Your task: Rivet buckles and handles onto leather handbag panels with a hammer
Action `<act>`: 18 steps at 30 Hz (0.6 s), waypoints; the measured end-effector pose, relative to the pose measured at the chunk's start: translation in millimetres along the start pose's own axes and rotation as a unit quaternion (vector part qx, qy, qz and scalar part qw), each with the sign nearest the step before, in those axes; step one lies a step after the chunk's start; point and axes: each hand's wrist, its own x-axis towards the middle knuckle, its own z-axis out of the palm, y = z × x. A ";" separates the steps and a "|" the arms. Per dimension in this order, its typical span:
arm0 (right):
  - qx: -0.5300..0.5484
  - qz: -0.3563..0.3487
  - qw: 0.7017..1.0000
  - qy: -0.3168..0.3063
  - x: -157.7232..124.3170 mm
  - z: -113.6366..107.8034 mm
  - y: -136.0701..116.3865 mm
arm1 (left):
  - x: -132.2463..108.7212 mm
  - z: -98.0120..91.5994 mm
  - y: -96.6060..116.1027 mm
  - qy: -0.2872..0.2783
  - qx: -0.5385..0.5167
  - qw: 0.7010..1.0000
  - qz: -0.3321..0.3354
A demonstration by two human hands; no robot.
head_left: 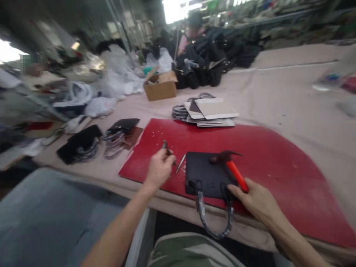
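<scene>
My left hand [161, 167] is closed around a short dark metal rod [165, 144], much like a hand punch, above the red board. My right hand [257, 198] grips the orange-red handle of a hammer [235, 171]. The hammer's dark head lies over a black bag panel [200, 168], and my right thumb is at the panel's edge. A handle loop [202, 213], partly wrapped in clear film, hangs from the panel over the table edge. Between my left hand and the panel lies a thin silver tool [181, 163], with small white bits around it.
The red board [292, 178] covers the table's front. Behind it are stacked pale panels [214, 109] and a cardboard box [160, 89]. Black panels with handles [80, 144] lie to the left. Farther back are black bags [200, 66] and two people [183, 42].
</scene>
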 end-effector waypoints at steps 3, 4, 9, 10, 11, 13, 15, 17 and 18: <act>0.002 0.029 0.999 -0.035 -6.3 -2.8 6.7 | 30.6 -11.9 -18.1 -0.034 0.202 0.979 0.002; 0.006 0.030 0.999 -0.031 -5.1 -2.4 3.3 | 41.9 -23.4 -24.4 -0.035 0.287 0.957 0.000; 0.021 0.037 0.999 -0.029 -3.9 -2.1 -7.7 | 73.1 -54.0 -47.5 -0.095 0.495 0.864 -0.023; 0.019 0.038 0.999 -0.028 -4.7 -2.4 -7.4 | 73.9 -52.1 -49.8 -0.095 0.507 0.857 -0.022; 0.015 0.038 0.999 -0.026 -5.4 -2.8 -6.8 | 73.7 -49.0 -50.9 -0.093 0.516 0.851 -0.020; 0.012 0.039 0.999 -0.024 -6.2 -3.5 -5.5 | 71.1 -42.4 -48.5 -0.090 0.529 0.844 -0.011; 0.015 0.034 0.999 -0.025 -6.1 -3.2 -4.1 | 66.9 -37.7 -39.8 -0.085 0.535 0.841 -0.003; 0.024 0.024 0.999 -0.021 -5.2 -0.9 -0.8 | 62.2 -33.8 -26.9 -0.070 0.527 0.847 0.004; 0.026 0.019 0.999 -0.015 -4.2 1.5 2.1 | 60.2 -31.3 -20.2 -0.063 0.517 0.854 0.005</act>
